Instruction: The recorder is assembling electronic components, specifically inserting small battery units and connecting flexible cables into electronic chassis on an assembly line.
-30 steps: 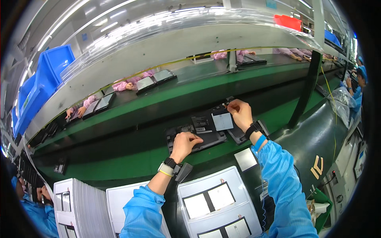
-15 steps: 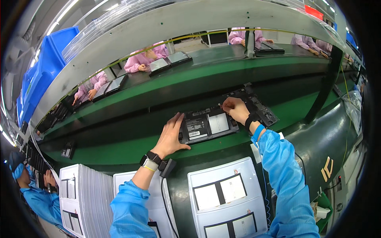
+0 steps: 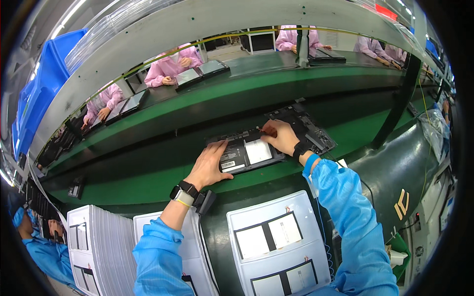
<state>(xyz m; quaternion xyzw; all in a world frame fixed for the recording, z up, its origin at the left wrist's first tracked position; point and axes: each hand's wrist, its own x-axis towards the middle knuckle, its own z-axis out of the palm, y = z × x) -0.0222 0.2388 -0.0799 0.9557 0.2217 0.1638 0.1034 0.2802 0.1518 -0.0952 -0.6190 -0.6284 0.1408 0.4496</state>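
Observation:
An opened laptop base [image 3: 316, 129] lies on the green bench, with a black and white battery [image 3: 258, 151] in its near left part. My left hand [image 3: 210, 165] rests over the left end of the battery and base, fingers stretched flat and thumb apart along the front edge. At the battery's far right edge, my right hand [image 3: 281, 137] is closed in a pinch. A thin red battery cable [image 3: 260, 129] shows right at those fingertips; the exact grip is partly hidden by the fingers.
In front stands a white tray [image 3: 296, 201] with several batteries. Stacked white trays [image 3: 106, 246] stand at left, beside another tray. A small black part [image 3: 75, 188] lies on the bench. A grey beam [image 3: 163, 32] crosses above; people in pink work beyond. A co-worker in blue [image 3: 47, 251] is at far left.
The whole view has shifted, so most things appear further left. Both hands keep nearly the same places on the laptop base, the right one still pinching at the cable.

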